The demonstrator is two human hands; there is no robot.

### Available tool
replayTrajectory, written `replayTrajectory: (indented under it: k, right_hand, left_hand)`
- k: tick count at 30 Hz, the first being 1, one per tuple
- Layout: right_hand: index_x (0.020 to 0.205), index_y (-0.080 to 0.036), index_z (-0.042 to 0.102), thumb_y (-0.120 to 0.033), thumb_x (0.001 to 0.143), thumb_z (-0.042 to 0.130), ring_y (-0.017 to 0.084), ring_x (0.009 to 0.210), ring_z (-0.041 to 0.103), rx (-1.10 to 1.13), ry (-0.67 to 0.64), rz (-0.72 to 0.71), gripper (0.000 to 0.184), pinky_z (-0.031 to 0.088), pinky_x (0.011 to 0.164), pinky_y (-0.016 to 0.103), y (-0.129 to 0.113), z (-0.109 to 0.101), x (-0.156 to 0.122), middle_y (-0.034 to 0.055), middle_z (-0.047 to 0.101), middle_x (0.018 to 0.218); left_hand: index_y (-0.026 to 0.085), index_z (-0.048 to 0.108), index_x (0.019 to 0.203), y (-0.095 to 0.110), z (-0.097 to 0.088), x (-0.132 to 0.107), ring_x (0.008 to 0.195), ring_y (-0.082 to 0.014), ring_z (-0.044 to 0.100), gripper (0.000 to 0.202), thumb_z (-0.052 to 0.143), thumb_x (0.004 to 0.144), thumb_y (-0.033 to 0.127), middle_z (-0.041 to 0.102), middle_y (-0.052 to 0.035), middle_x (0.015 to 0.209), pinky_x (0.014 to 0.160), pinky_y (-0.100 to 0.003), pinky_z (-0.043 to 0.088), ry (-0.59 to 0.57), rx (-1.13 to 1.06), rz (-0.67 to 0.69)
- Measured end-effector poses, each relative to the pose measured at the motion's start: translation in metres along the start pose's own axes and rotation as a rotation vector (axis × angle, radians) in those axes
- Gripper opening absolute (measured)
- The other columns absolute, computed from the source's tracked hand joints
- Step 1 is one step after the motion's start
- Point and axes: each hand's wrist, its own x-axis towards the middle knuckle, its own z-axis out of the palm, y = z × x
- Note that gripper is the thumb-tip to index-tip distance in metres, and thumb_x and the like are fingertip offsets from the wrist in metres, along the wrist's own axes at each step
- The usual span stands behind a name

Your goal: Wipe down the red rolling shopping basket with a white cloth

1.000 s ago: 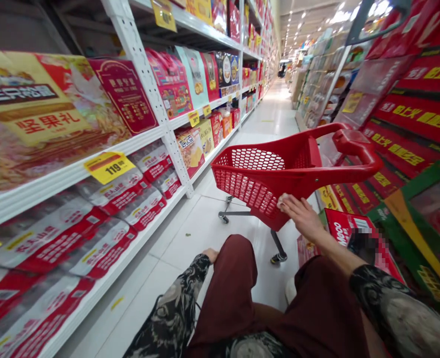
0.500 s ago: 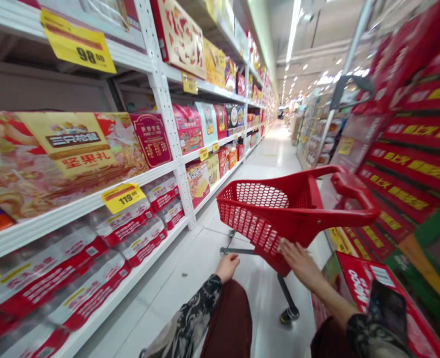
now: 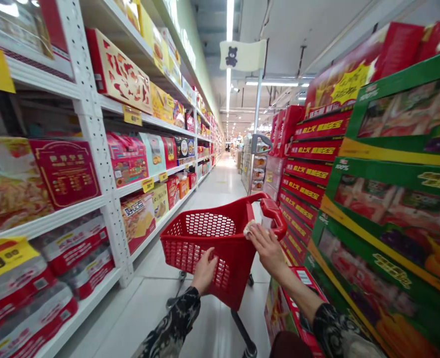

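Note:
A red plastic shopping cart (image 3: pixel 234 271) stands in front of me, with a perforated basket and a red handle. My right hand (image 3: pixel 266 248) lies over the cart's upper rim close to the handle. Under its fingertips is a crumpled white cloth (image 3: pixel 248 227), pressed against the red plastic. It could be a wipe; its kind is not clear. My left hand (image 3: pixel 205 271) is at the basket's near side, thumb and forefinger apart, holding nothing visible. Whether it touches the basket, I cannot tell. A white panel (image 3: pixel 260 215) shows at the cart's handle end.
White shelving (image 3: pixel 110 223) with gift boxes and packed bottles runs along the left. Stacked red cartons (image 3: pixel 302 184) and green fruit-print boxes (image 3: pixel 387 199) line the right. A red box (image 3: pixel 305 283) sits low beside my right arm. A tiled aisle (image 3: pixel 220 174) stretches ahead.
My view has swung rightward and up. My right hand with the cloth has moved from the basket's lower side up to the rim by the handle. The left hand has risen to the basket.

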Motion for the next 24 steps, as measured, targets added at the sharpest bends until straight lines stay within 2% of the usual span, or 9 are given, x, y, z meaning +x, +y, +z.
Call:
replayTrajectory:
  k: [3,5,8,10,13,16,18,21,24]
  right_hand:
    - [0.116,-0.016,0.056,-0.009,0.087,0.037,0.019,0.132,0.027,0.039,-0.023,-0.074,0.035,0.022,0.109,0.044,-0.017,0.025,-0.025,0.0083,0.049,0.132]
    - [0.113,-0.017,0.058,-0.013,0.088,0.039,0.019,0.130,0.032,0.086,-0.082,-0.147,0.031,0.027,0.107,0.042,-0.032,0.042,-0.044,0.0077,0.049,0.132]
    - [0.105,-0.018,0.061,-0.016,0.088,0.042,0.018,0.125,0.040,0.148,-0.151,-0.238,0.025,0.034,0.103,0.038,-0.048,0.054,-0.064,0.0062,0.055,0.126]
    - [0.100,-0.019,0.063,-0.016,0.089,0.041,0.017,0.124,0.042,0.172,-0.157,-0.267,0.024,0.036,0.102,0.036,-0.049,0.050,-0.062,0.0036,0.059,0.121]
    - [0.103,-0.019,0.062,-0.014,0.090,0.037,0.017,0.129,0.034,0.163,-0.101,-0.262,0.028,0.032,0.105,0.038,-0.037,0.029,-0.038,0.0036,0.056,0.125]
    - [0.109,-0.016,0.059,-0.008,0.089,0.032,0.018,0.134,0.023,0.126,0.002,-0.156,0.035,0.024,0.109,0.042,-0.019,0.009,-0.007,0.0075,0.051,0.130]
    - [0.112,-0.015,0.058,-0.006,0.089,0.031,0.018,0.135,0.018,0.108,-0.012,-0.070,0.037,0.022,0.110,0.044,-0.010,0.007,0.003,0.0091,0.049,0.131]
    - [0.114,-0.016,0.057,-0.007,0.088,0.032,0.018,0.135,0.019,0.128,-0.087,-0.041,0.037,0.023,0.109,0.044,-0.013,0.016,-0.006,0.0084,0.047,0.133]
    - [0.111,-0.016,0.059,-0.007,0.088,0.034,0.019,0.134,0.023,0.165,-0.152,-0.068,0.035,0.026,0.108,0.045,-0.033,0.031,-0.037,0.0076,0.047,0.134]
  left_hand:
    - [0.009,0.048,0.122,-0.001,0.006,0.000,0.110,-0.0161,0.054,0.046,0.044,0.077,0.019,0.058,-0.0115,0.121,0.098,-0.027,0.036,-0.021,0.006,0.013]
    - [0.009,0.049,0.121,-0.001,0.007,0.002,0.113,-0.0162,0.052,0.047,0.044,0.075,0.018,0.056,-0.0115,0.123,0.099,-0.027,0.035,-0.013,0.010,0.038]
    - [0.008,0.049,0.122,0.007,0.005,0.009,0.118,-0.0168,0.048,0.049,0.045,0.074,0.018,0.054,-0.0124,0.127,0.102,-0.027,0.032,0.032,0.017,0.103]
    - [0.008,0.048,0.122,0.016,0.002,0.016,0.120,-0.0172,0.046,0.050,0.044,0.073,0.016,0.052,-0.0130,0.129,0.104,-0.029,0.031,0.066,0.025,0.145]
    - [0.010,0.048,0.123,0.025,0.001,0.021,0.121,-0.0172,0.045,0.050,0.043,0.073,0.015,0.051,-0.0118,0.130,0.105,-0.030,0.031,0.077,0.048,0.147]
    - [0.013,0.044,0.127,0.022,0.006,0.010,0.126,-0.0166,0.040,0.054,0.043,0.073,0.014,0.046,-0.0103,0.135,0.107,-0.031,0.028,0.072,0.141,0.131]
    - [0.013,0.038,0.131,0.013,0.012,-0.004,0.131,-0.0185,0.031,0.059,0.043,0.073,0.013,0.037,-0.0113,0.141,0.109,-0.036,0.023,0.055,0.284,0.129]
    - [0.011,0.029,0.136,-0.003,0.021,-0.027,0.136,-0.0227,0.019,0.064,0.043,0.074,0.015,0.025,-0.0128,0.146,0.109,-0.046,0.017,-0.027,0.504,0.137]
    - [0.011,0.026,0.138,-0.014,0.027,-0.045,0.136,-0.0230,0.016,0.067,0.043,0.072,0.015,0.020,-0.0120,0.148,0.109,-0.047,0.016,-0.127,0.623,0.158]
